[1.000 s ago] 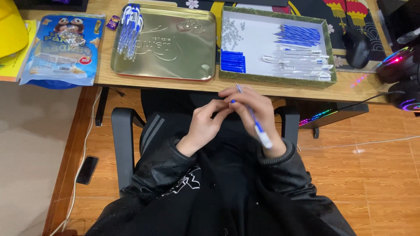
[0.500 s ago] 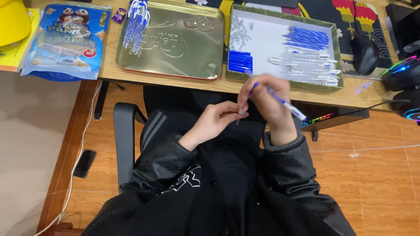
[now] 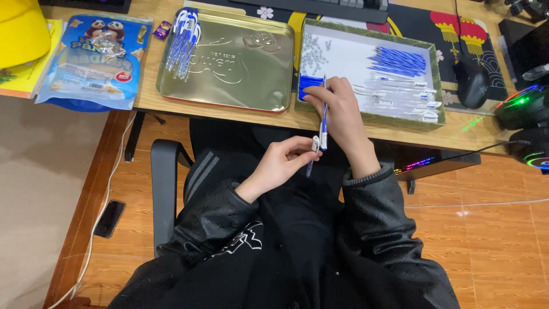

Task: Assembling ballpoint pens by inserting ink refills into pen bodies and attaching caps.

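- The right hand [image 3: 342,117] pinches a blue-and-white pen [image 3: 322,123] upright, over the surface's front edge.
- The left hand [image 3: 281,166] pinches a small white cap [image 3: 315,143] just beside the pen's lower end.
- Behind them, a green-rimmed tray [image 3: 436,80] holds pen parts; a gold tin lid [image 3: 240,63] carries finished pens [image 3: 182,41].

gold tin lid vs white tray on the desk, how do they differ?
The gold tin lid is shiny metal; the white tray is matte with a green rim. The lid holds one bundle of pens at its left edge; the tray holds several sorted piles of parts. Both are shallow rectangles, side by side.
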